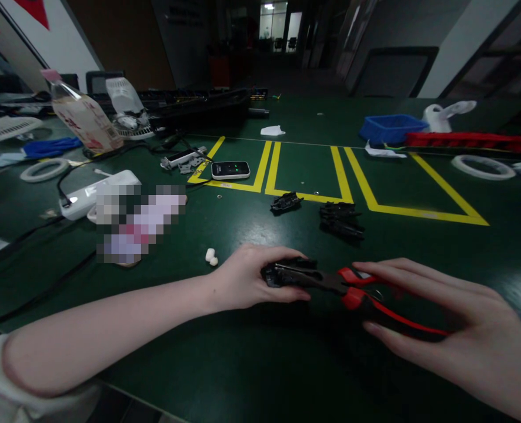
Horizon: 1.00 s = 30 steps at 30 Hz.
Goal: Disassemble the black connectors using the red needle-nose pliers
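Left hand (247, 279) clamps small black part (287, 271) against green mat (251, 364) — right hand (446, 317) closed around red-handled pliers (366, 296), nose on part. Work apparently mid-way: similar black pieces (340, 218) wait just beyond pliers, near yellow tape lines (361, 188). Blue bin (390, 128) farther back; dim workshop behind.
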Available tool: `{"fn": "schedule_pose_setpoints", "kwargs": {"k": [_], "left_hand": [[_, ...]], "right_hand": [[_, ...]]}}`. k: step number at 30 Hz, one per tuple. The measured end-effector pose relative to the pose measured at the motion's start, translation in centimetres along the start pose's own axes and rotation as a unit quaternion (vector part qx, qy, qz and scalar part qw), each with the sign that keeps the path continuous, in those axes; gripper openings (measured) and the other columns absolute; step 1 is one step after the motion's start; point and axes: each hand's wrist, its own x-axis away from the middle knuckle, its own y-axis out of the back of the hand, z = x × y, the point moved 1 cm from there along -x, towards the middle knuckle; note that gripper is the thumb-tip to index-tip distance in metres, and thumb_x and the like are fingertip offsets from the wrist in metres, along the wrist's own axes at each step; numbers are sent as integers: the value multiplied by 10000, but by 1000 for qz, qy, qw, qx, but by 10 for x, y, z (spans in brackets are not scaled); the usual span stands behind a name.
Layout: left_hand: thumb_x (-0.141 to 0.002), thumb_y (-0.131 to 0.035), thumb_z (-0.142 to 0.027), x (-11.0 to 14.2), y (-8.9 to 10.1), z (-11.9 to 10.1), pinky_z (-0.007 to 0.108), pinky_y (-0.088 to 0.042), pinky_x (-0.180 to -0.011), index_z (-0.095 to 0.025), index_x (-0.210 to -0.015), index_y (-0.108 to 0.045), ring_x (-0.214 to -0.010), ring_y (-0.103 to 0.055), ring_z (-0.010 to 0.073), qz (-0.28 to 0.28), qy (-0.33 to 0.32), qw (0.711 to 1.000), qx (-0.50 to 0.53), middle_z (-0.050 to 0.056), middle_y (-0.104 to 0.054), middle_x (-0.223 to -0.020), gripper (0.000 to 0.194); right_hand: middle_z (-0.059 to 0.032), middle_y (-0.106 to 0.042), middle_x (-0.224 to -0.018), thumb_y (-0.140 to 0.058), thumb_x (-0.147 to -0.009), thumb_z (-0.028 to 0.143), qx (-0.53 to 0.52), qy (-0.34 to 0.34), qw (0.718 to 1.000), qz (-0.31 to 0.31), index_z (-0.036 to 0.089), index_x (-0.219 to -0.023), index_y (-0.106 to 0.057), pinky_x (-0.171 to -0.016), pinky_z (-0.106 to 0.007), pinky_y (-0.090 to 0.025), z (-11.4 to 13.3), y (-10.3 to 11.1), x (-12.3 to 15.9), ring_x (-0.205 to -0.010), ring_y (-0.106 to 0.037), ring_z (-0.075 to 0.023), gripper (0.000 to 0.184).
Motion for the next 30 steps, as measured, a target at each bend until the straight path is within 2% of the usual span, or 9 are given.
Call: {"fn": "schedule_pose_setpoints", "kwargs": {"k": [7, 14, 19, 21, 25, 30], "left_hand": [[-904, -870, -356, 0, -1, -2, 286, -588, -832, -122, -1255, -757, -951, -788, 211, 11, -15, 999, 30, 96, -845, -1112, 436], [-912, -864, -406, -2, 0, -2, 260, -534, -734, -135, -1227, -776, -849, -747, 184, 57, 16, 997, 42, 64, -834, -1022, 425], [-906, -872, -361, 0, 0, -1, 309, -573, -883, -119, -1288, -748, -1019, -791, 235, 17, -10, 1000, 3, 116, -842, -1153, 469], [-905, -873, -358, 0, 0, -1, 321, -569, -891, -121, -1294, -747, -1041, -794, 249, 5, -14, 1000, -25, 122, -846, -1157, 472], [-914, -863, -391, 0, -1, -3, 298, -560, -828, -150, -1252, -768, -959, -788, 225, -7, -6, 999, -35, 88, -853, -1107, 426], [-958, -813, -432, 0, -2, -4, 256, -488, -674, -147, -1218, -785, -748, -714, 166, 28, 16, 999, -27, 43, -820, -924, 387]], "right_hand": [[35, -798, -1261, -785, -911, 517, 21, 0, 1000, 9, 527, -1407, -669, -888, -482, -710, 1, 2, 3, -966, -830, -291, 510], [18, -768, -1299, -734, -940, 524, 63, 15, 998, -15, 537, -1455, -629, -852, -484, -705, 2, 6, 10, -946, -815, -296, 526], [12, -784, -1274, -756, -935, 523, 33, 10, 999, -2, 511, -1426, -652, -874, -495, -710, 3, 3, 6, -945, -819, -296, 502], [14, -793, -1271, -760, -931, 521, 23, -2, 1000, 4, 499, -1409, -669, -901, -504, -708, 3, 2, 5, -962, -822, -300, 487], [18, -803, -1248, -778, -919, 524, 26, -9, 1000, -3, 468, -1384, -692, -913, -495, -708, 4, 2, 3, -946, -827, -280, 477], [17, -806, -1218, -763, -908, 563, 28, -12, 999, -20, 488, -1362, -703, -871, -491, -713, 4, 3, 1, -900, -823, -284, 463]]}}
